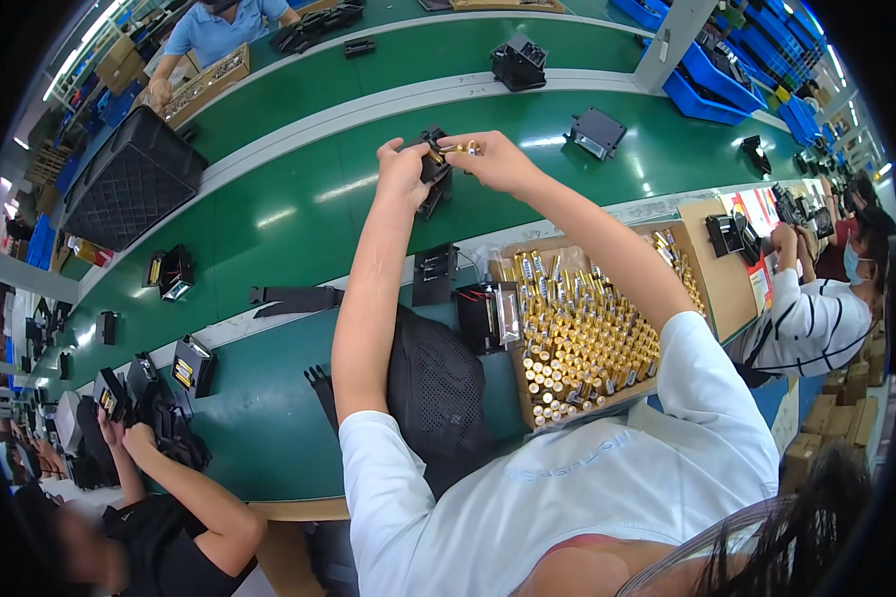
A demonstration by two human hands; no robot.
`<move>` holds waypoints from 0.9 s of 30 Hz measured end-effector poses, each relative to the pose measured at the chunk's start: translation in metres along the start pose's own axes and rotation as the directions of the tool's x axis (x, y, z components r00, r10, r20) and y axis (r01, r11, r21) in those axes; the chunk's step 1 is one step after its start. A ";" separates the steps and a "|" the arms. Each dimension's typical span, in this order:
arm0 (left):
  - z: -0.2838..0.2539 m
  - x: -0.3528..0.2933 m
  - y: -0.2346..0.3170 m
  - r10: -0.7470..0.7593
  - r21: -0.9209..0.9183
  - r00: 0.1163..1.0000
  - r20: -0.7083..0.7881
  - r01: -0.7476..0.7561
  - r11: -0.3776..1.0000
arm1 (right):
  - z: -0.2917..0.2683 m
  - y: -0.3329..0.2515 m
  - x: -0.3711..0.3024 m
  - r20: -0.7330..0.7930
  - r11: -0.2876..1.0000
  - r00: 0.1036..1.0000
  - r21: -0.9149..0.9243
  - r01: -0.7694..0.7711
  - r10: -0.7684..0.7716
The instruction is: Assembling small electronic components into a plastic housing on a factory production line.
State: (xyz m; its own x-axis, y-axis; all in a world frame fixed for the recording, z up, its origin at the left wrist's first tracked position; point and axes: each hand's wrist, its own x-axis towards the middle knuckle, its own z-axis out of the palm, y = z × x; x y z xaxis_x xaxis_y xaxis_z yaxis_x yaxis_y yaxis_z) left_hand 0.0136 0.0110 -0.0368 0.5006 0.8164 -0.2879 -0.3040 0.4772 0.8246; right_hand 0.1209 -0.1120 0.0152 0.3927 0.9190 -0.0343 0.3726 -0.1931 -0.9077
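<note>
Above the green bench, my left hand (402,175) is closed around a small black plastic case (434,177), its inside partly hidden by my fingers. My right hand (500,163) has its fingers pinched at the case's right side and holds several gold-coloured batteries (471,147). One gold battery shows at the case's opening, but how far in it sits is hard to tell. Beneath my right forearm stands an open cardboard box (524,383) full of upright and tilted gold batteries (577,348).
A black mesh bag (438,383) lies before me, beside black cases (478,316). More black cases (597,132) sit along the green belt (319,189). A black crate (134,179) stands far left, blue bins (702,85) far right. Co-workers (184,497) sit on both sides.
</note>
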 end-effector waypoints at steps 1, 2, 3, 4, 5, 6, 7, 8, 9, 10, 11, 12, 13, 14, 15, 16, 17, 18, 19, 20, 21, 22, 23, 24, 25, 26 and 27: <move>0.001 0.001 0.000 0.004 0.001 1.000 0.005 -0.004 1.000 | -0.001 0.001 0.002 -0.005 1.000 1.000 -0.001 0.005 -0.005; 0.001 0.001 0.000 0.006 -0.012 1.000 0.007 -0.006 1.000 | -0.001 0.004 0.006 0.016 0.999 0.999 -0.024 0.028 -0.027; 0.000 0.000 0.000 0.008 -0.024 1.000 0.008 -0.008 1.000 | 0.001 0.007 0.009 0.038 0.998 0.998 -0.047 0.052 -0.051; -0.001 0.000 0.000 0.012 -0.037 1.000 0.009 -0.011 0.999 | 0.002 0.008 0.012 0.061 0.994 0.995 -0.070 0.078 -0.074; -0.001 0.000 0.001 0.016 -0.049 1.000 0.009 -0.015 0.999 | 0.001 0.009 0.016 0.085 0.990 0.992 -0.092 0.105 -0.097; -0.004 -0.002 0.003 0.025 -0.050 1.000 0.002 -0.025 0.998 | 0.001 0.005 0.019 0.093 0.989 0.990 -0.090 0.114 -0.105; -0.007 -0.005 0.005 0.031 -0.017 0.999 0.013 -0.031 0.999 | -0.002 0.001 0.021 0.085 0.988 0.991 -0.104 0.112 -0.103; -0.007 -0.006 0.008 0.038 0.016 0.999 0.025 -0.038 0.999 | -0.007 -0.004 0.023 0.077 0.987 0.992 -0.119 0.112 -0.103; -0.007 -0.008 0.010 0.045 0.049 0.998 0.036 -0.046 0.998 | -0.010 -0.009 0.027 0.068 0.985 0.992 -0.133 0.111 -0.103; -0.008 -0.010 0.012 0.051 0.082 0.998 0.047 -0.055 0.995 | -0.011 -0.014 0.032 0.060 0.983 0.993 -0.147 0.111 -0.103; -0.006 -0.012 0.013 0.056 0.086 0.997 0.049 -0.060 0.994 | -0.013 -0.013 0.038 0.057 0.983 0.992 -0.144 0.116 -0.109; -0.005 -0.015 0.013 0.056 0.121 0.996 0.067 -0.064 0.991 | -0.013 -0.009 0.046 0.055 0.957 0.988 -0.248 0.152 -0.143; -0.003 -0.015 0.015 0.060 0.157 0.994 0.089 -0.073 0.985 | -0.013 -0.007 0.056 0.053 0.918 0.982 -0.350 0.187 -0.180; -0.001 -0.015 0.017 0.062 0.192 0.992 0.111 -0.082 0.978 | -0.014 -0.005 0.065 0.053 0.867 0.975 -0.448 0.216 -0.216; 0.002 -0.015 0.020 0.063 0.227 0.989 0.133 -0.092 0.969 | -0.016 -0.002 0.072 0.055 0.806 0.967 -0.542 0.239 -0.250; 0.000 -0.015 0.020 0.070 0.230 0.990 0.125 -0.098 0.968 | -0.012 -0.006 0.073 0.062 0.806 0.964 -0.537 0.249 -0.257; -0.002 -0.015 0.019 0.083 0.218 0.989 0.121 -0.108 0.970 | -0.010 -0.008 0.072 0.088 0.815 0.973 -0.533 0.228 -0.215; -0.002 -0.015 0.018 0.095 0.206 0.989 0.117 -0.118 0.972 | -0.008 -0.011 0.072 0.114 0.822 0.979 -0.530 0.206 -0.172; -0.004 -0.015 0.018 0.106 0.193 0.988 0.113 -0.127 0.973 | -0.006 -0.013 0.071 0.139 0.829 0.982 -0.529 0.183 -0.128; -0.007 -0.015 0.018 0.117 0.181 0.987 0.110 -0.136 0.974 | -0.003 -0.015 0.071 0.165 0.834 0.983 -0.528 0.160 -0.084; -0.006 -0.014 0.018 0.121 0.183 0.986 0.113 -0.140 0.973 | -0.003 -0.014 0.073 0.161 0.834 0.983 -0.528 0.161 -0.088; -0.006 -0.014 0.019 0.122 0.180 0.984 0.132 -0.144 0.973 | -0.002 -0.011 0.074 0.145 0.849 0.985 -0.504 0.159 -0.099; -0.006 -0.014 0.018 0.122 0.176 0.981 0.150 -0.148 0.973 | 0.000 -0.007 0.076 0.127 0.864 0.986 -0.479 0.158 -0.109; -0.005 -0.013 0.018 0.121 0.173 0.978 0.170 -0.150 0.973 | 0.001 -0.004 0.077 0.109 0.878 0.987 -0.454 0.155 -0.118; -0.004 -0.012 0.018 0.119 0.169 0.975 0.189 -0.152 0.974 | 0.000 -0.001 0.079 0.090 0.891 0.988 -0.428 0.153 -0.126; -0.007 -0.012 0.021 0.121 0.172 0.975 0.185 -0.153 0.973 | 0.003 -0.005 0.079 0.094 0.892 0.987 -0.425 0.157 -0.129; -0.010 -0.012 0.024 0.131 0.190 0.975 0.181 -0.165 0.968 | 0.004 -0.010 0.079 0.110 0.909 0.993 -0.408 0.089 -0.048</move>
State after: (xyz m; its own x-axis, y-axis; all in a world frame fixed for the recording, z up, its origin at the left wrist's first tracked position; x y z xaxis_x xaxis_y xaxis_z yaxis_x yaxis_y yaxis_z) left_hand -0.0081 0.0160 -0.0185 0.5950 0.7993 -0.0843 -0.2226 0.2647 0.9383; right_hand 0.1446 -0.0358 0.0196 0.2796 0.9594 -0.0363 0.7168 -0.2338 -0.6569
